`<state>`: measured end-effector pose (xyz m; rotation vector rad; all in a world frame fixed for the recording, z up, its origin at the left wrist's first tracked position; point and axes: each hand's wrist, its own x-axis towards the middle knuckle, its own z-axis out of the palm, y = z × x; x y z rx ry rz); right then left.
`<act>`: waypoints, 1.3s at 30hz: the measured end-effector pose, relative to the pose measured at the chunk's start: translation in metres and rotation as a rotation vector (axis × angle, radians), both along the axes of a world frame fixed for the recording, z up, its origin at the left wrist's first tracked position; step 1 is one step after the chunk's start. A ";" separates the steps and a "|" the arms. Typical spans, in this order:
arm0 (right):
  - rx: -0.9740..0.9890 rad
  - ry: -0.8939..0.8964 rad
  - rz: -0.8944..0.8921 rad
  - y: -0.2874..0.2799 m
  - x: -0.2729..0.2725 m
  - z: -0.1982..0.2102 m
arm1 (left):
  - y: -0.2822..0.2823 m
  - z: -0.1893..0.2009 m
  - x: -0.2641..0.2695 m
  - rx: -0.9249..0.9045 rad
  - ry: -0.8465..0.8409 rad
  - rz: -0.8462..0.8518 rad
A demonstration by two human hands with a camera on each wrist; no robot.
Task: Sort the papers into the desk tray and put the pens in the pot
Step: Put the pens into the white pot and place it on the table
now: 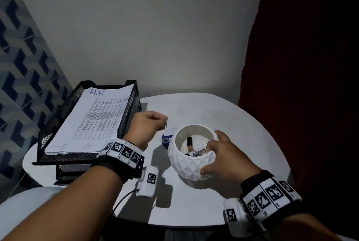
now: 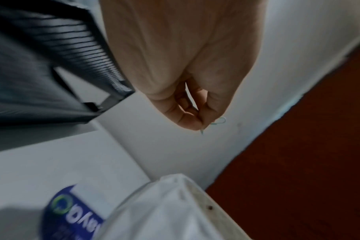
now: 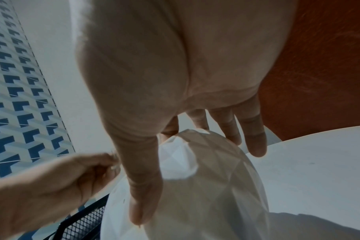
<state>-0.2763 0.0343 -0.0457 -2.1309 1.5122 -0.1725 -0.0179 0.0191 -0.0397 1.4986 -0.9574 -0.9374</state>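
Meanwhile right hand (image 1: 223, 155) cups the white pot (image 1: 191, 165); left hand (image 1: 148, 124) pinches a paper clip (image 2: 219, 121) above the table (image 1: 252, 143)

Round white table (image 1: 242, 124), blue round sticker (image 1: 166, 140) near its centre, dark red curtain (image 1: 301, 65) at three o'clock, blue patterned wall (image 1: 23, 69) at nine o'clock
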 end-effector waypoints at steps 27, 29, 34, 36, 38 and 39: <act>-0.020 -0.013 -0.004 0.007 -0.004 0.000 | 0.054 -0.142 -0.011 0.845 -1.346 -0.379; -0.018 -0.016 0.002 0.005 -0.004 -0.003 | 0.058 -0.141 -0.019 0.796 -1.296 -0.337; -0.021 -0.019 0.007 0.001 0.000 -0.006 | 0.054 -0.143 -0.019 0.648 -1.115 -0.393; -0.006 -0.020 0.007 0.001 0.002 -0.007 | 0.051 -0.140 -0.013 0.589 -1.115 -0.429; 0.005 -0.016 0.005 0.002 0.003 -0.007 | 0.049 -0.137 -0.008 0.574 -1.114 -0.444; 0.009 -0.011 0.005 0.003 0.003 -0.007 | 0.049 -0.135 -0.007 0.574 -1.116 -0.447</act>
